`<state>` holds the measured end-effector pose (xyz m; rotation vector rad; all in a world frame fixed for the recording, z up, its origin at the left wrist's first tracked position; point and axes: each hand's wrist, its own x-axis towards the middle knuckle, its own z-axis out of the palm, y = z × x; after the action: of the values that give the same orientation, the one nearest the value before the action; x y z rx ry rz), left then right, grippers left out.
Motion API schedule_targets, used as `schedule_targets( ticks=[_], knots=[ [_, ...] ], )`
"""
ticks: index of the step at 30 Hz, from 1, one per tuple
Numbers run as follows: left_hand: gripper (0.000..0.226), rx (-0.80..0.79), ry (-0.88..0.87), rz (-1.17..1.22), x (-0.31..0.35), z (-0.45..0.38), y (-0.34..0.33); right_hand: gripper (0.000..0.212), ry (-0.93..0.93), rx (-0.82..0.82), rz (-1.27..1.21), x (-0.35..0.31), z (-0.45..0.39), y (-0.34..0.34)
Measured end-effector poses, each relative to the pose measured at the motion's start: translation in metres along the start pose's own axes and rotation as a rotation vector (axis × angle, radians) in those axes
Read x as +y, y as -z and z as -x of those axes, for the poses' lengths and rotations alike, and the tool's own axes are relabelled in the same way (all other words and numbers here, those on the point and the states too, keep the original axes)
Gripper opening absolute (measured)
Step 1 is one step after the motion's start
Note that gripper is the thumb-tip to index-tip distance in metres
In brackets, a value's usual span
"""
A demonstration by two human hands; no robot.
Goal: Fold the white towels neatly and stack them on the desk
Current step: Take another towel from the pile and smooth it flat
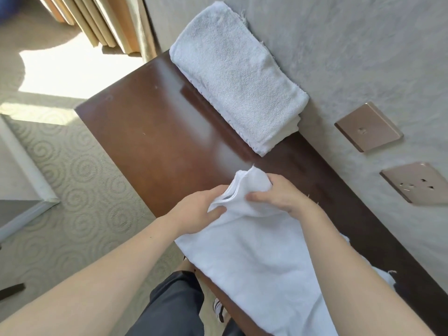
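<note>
Two bare hands hold one white towel (257,258) that lies on the near part of the brown desk (155,141): the left hand (198,212) pinches its bunched far edge, and the right hand (278,195) grips the same end from the other side. One folded towel (232,76) rests well apart at the far end of the desk, touching the wall (351,44), and two gold wall plates (368,127) sit on that wall
</note>
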<state>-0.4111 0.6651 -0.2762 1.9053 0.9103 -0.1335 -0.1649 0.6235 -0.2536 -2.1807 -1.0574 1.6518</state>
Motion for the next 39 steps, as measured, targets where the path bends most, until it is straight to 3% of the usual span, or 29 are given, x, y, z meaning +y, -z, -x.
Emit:
schedule_targets(
  ticks=[2,6,8,10,12,15,18,20,23,25,29,32,35,39],
  knots=[
    [0.049,0.039,-0.045,-0.078,0.000,0.002,-0.001,0.036,0.033,-0.105,-0.136,-0.001,0.007,0.008],
    [0.042,0.071,-0.021,-0.153,-0.004,0.000,-0.002,0.049,-0.009,-0.385,-0.327,-0.002,0.009,0.019],
    [0.035,0.089,0.005,-0.158,-0.006,0.000,-0.001,0.055,-0.015,-0.364,-0.373,-0.002,0.007,0.022],
    [0.030,0.105,0.078,-0.147,-0.008,-0.002,0.000,0.060,0.030,-0.148,-0.300,-0.005,0.005,0.020],
    [0.030,0.117,0.202,-0.128,-0.009,-0.003,0.001,0.058,0.076,0.243,-0.155,-0.010,0.001,0.013],
    [0.038,0.162,0.353,-0.127,-0.014,-0.002,0.001,0.048,0.147,0.769,0.281,-0.010,-0.010,-0.006],
    [0.042,0.128,0.370,-0.246,-0.020,0.005,0.001,0.027,0.283,0.959,0.472,-0.006,-0.012,-0.033],
    [0.041,0.075,0.345,-0.321,-0.023,0.007,0.003,0.019,0.364,0.867,0.539,0.000,-0.009,-0.055],
    [0.033,0.077,0.327,-0.313,-0.022,0.004,0.006,0.051,0.253,0.576,0.610,0.008,-0.010,-0.080],
    [0.029,0.115,0.309,-0.325,-0.022,0.000,0.010,0.070,0.127,0.467,0.637,0.010,-0.012,-0.084],
    [0.030,0.124,0.323,-0.438,-0.023,-0.006,0.013,0.075,0.014,0.330,0.608,0.013,-0.022,-0.081],
    [0.030,0.221,0.240,-0.464,-0.021,-0.012,0.004,0.073,0.025,0.353,0.601,0.017,-0.016,-0.084],
    [0.045,0.366,0.020,-0.423,-0.016,-0.021,-0.008,0.071,-0.042,0.452,0.560,0.036,-0.004,-0.095],
    [0.052,0.314,-0.047,-0.151,0.013,-0.048,-0.017,0.069,-0.063,0.534,0.560,0.066,0.012,-0.119]
  ],
)
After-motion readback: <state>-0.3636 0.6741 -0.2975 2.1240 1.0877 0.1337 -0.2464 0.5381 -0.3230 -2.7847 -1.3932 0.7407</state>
